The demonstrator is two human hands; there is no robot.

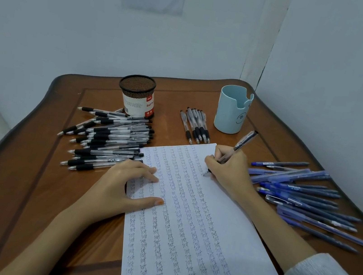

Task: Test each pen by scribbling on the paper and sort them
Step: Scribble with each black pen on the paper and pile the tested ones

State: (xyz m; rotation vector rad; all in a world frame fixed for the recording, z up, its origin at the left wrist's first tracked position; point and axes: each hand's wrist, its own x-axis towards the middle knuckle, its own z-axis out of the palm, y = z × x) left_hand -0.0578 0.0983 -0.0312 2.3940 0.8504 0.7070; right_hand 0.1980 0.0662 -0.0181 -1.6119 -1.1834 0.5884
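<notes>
Two hands are seen in the head view. A pen (pixel 244 141) is pinched by the curled fingers of the right hand (pixel 230 169), its tip set on the paper (pixel 207 236) near the sheet's 1 o'clock corner. The left hand (pixel 125 188) is laid flat on the sheet's 9 o'clock edge, fingers straight, thumb spread apart. Black-grip pens (pixel 108 140) are heaped just beside the paper at 10 o'clock, blue pens (pixel 303 199) at 3 o'clock, and a small row of pens (pixel 195 125) at 12 o'clock, between a mesh holder (pixel 137 96) and a pale blue cup (pixel 232 109). Bare table (pixel 25 184) is left at 7 o'clock.
</notes>
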